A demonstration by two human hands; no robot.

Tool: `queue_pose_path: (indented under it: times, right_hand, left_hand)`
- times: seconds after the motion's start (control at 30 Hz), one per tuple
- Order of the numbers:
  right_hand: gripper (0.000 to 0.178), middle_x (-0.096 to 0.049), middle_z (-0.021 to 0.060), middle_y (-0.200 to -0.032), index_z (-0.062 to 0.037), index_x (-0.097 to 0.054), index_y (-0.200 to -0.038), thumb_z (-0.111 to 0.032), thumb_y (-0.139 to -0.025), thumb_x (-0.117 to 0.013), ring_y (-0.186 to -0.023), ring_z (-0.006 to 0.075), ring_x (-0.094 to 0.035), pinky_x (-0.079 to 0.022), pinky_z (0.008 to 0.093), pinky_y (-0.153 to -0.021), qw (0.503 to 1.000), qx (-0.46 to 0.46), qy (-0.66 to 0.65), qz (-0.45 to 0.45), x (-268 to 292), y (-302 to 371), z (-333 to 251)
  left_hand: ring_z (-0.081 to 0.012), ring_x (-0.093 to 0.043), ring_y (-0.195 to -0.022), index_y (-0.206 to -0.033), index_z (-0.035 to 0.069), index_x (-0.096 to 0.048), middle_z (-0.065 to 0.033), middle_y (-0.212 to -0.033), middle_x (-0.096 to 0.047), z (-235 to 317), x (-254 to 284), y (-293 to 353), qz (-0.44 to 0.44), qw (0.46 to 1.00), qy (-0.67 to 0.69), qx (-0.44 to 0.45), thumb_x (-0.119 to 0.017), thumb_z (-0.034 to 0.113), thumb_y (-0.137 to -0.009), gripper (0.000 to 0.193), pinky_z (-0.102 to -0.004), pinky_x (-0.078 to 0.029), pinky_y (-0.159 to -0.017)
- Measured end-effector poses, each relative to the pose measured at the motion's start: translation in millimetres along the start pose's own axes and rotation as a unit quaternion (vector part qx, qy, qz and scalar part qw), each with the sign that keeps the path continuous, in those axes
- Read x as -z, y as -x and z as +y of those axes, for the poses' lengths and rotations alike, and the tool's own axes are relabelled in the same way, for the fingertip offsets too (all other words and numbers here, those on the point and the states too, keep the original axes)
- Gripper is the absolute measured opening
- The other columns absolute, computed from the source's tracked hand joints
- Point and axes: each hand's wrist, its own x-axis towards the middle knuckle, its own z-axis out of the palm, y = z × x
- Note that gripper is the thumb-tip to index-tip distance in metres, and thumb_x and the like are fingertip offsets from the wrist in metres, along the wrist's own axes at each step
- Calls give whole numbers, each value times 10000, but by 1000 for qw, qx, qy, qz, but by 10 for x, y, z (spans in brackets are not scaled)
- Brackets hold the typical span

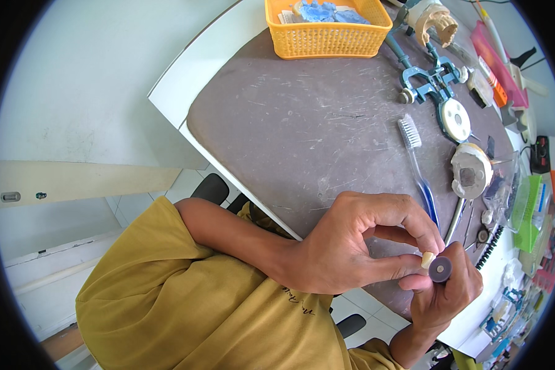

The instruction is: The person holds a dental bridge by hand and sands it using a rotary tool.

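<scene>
My left hand [364, 246] pinches a small cream-coloured tooth-like piece, probably a dental crown [427, 259], between thumb and fingertips. Right beside the crown is a dark purple-grey polishing disc [439, 269] with a pale metal centre. My right hand [444, 293] is closed behind this disc and appears to hold the tool that bears it; the tool's body is hidden by the fingers. The two hands meet over the near right edge of the bench mat. Whether crown and disc touch or merely overlap in view, I cannot tell.
A toothbrush [418, 163] lies on the brown mat [290, 123] beyond my hands. Further right are a plaster model [472, 171], a blue-green articulator [435, 77] and a coiled black cord [491, 248]. At the back stands a yellow basket [330, 43] with blue pieces.
</scene>
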Motion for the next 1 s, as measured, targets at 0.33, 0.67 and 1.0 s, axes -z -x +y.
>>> queue_pose_path:
  times: [0.33,0.67,1.0]
  right_hand:
    - [685,-323,10,-479,-71,-405,-574,-709,-600,-654,-388,145,-386,-263,287,-392,999,-22,-2,36,55,-4,13]
    - [568,-467,21,-573,-13,-542,-717,-541,-687,-749,-475,103,-436,-260,244,-407,987,-80,-104,97,94,-64,49]
    - [230,-627,109,-751,18,-693,-887,-83,-690,-756,-526,78,-493,-308,192,-438,972,-78,-222,22,213,-180,39]
  left_hand:
    - [-212,-595,-1073,-1024,-32,-581,-157,-1090,-609,18,26,-15,-20,993,61,104,-664,-41,-822,218,-330,-511,-935]
    - [-171,-588,-1064,-1201,-74,-544,-155,-1100,-624,-7,34,-40,-36,982,110,152,-544,-15,-917,289,-293,-462,-935]
    - [-141,-600,-1013,-1103,-73,-600,-125,-1072,-638,85,14,-156,-57,969,101,218,-549,28,-929,207,-281,-488,-890]
